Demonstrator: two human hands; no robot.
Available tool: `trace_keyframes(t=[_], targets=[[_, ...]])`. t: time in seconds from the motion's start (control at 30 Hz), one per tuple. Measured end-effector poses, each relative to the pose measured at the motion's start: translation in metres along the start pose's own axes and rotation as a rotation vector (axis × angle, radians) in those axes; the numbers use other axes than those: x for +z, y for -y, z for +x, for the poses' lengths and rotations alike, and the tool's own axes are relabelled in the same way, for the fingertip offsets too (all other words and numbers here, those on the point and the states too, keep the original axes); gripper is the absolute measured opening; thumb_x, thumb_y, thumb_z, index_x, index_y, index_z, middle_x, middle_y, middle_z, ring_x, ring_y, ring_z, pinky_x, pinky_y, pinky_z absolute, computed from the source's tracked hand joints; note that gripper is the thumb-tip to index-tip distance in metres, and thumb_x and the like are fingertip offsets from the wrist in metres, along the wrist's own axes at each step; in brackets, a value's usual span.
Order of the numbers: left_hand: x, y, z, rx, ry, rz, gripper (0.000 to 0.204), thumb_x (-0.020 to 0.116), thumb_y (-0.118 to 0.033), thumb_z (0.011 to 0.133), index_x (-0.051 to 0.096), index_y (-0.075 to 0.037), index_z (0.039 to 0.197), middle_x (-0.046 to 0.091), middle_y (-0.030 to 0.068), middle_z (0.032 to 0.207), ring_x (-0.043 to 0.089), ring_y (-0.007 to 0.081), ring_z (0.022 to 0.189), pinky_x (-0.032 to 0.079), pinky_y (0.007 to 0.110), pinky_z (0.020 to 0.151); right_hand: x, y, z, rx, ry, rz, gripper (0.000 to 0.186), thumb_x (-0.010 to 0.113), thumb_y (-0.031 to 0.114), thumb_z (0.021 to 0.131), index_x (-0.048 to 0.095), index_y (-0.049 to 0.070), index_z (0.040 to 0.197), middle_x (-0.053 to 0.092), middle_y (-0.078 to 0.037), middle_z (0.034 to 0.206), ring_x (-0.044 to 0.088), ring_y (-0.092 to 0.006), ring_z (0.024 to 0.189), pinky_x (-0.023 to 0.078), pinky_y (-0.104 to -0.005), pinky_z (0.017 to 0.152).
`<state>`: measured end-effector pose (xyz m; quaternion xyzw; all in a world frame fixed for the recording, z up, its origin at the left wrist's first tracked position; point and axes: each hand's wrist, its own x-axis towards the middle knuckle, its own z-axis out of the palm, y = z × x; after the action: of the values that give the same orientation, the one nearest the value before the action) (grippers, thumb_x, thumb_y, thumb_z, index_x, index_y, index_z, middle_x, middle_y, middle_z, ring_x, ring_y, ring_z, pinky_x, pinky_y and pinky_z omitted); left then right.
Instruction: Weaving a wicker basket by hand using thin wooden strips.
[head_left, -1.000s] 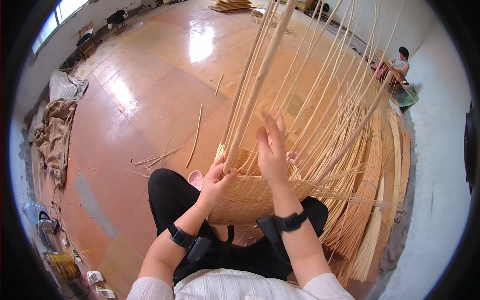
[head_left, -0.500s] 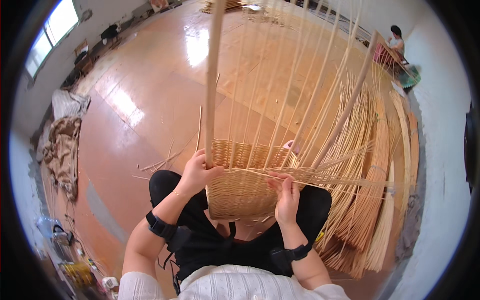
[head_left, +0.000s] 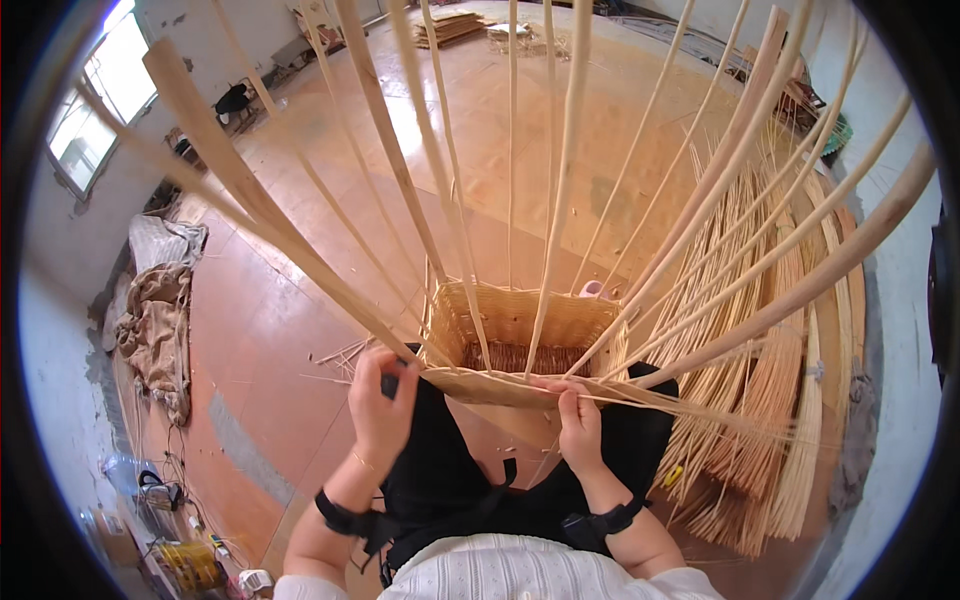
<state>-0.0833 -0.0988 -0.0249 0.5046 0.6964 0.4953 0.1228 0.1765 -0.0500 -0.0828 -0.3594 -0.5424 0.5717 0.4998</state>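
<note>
A rectangular wicker basket (head_left: 500,393) in progress stands between my knees, tilted so its open top and reddish-brown woven base show. Tall pale stakes and thicker corner posts (head_left: 270,225) rise from its rim and fan outward. My right hand (head_left: 580,430) pinches thin weaving strands (head_left: 680,405) at the near rim, right of the middle; their loose ends trail off to the right. My left hand (head_left: 380,410) is beside the near left corner, close to a thick post's foot. Its fingers are curled toward the thumb; what they hold, if anything, is unclear.
Long bundles of pale and reddish wicker rods (head_left: 750,400) lie on the floor at right, beside the wall. Offcuts (head_left: 345,360) are scattered left of the basket. Crumpled cloth (head_left: 160,330), a plastic bottle (head_left: 125,470) and cables line the left wall. Stacked strips (head_left: 447,28) lie far off.
The basket has tipped so its near wall foreshortens, its inside shows and the stakes spread wider. My left hand has left its grip on the corner post. My right hand stays at the rim.
</note>
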Motion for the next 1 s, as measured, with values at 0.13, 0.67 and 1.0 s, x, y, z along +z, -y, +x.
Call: trace_keyframes(t=[0.13, 0.67, 1.0], targets=[[0.000, -0.025, -0.010, 0.055, -0.162, -0.065, 0.022, 0.067, 0.007, 0.084, 0.061, 0.001, 0.104, 0.065, 0.0154, 0.102, 0.067, 0.0243, 0.081, 0.055, 0.033, 0.072, -0.002, 0.008, -0.009, 0.091, 0.007, -0.117, 0.032, 0.044, 0.026, 0.107, 0.058, -0.001, 0.115, 0.069, -0.016, 0.109, 0.065, -0.0194, 0.103, 0.047, -0.0335, 0.097], [0.080, -0.010, 0.018, 0.289, 0.436, 0.134, 0.024, 0.067, -0.028, 0.091, 0.060, -0.006, 0.087, 0.068, 0.0117, 0.077, 0.065, 0.0316, 0.080, 0.046, 0.043, 0.082, 0.037, 0.059, 0.042, -0.380, -0.081, -0.469, 0.013, 0.056, 0.003, 0.098, 0.055, 0.002, 0.111, 0.063, -0.020, 0.120, 0.063, -0.0342, 0.110, 0.050, -0.0376, 0.093], [0.096, -0.012, 0.011, 0.230, 0.117, 0.203, 0.024, 0.068, -0.025, 0.091, 0.059, -0.008, 0.077, 0.062, 0.0095, 0.067, 0.059, 0.0303, 0.068, 0.040, 0.041, 0.079, 0.054, 0.083, 0.077, -0.566, -0.091, -0.489, 0.043, 0.053, 0.009, 0.101, 0.038, 0.001, 0.141, 0.065, -0.018, 0.116, 0.065, -0.0236, 0.103, 0.049, -0.0335, 0.092]])
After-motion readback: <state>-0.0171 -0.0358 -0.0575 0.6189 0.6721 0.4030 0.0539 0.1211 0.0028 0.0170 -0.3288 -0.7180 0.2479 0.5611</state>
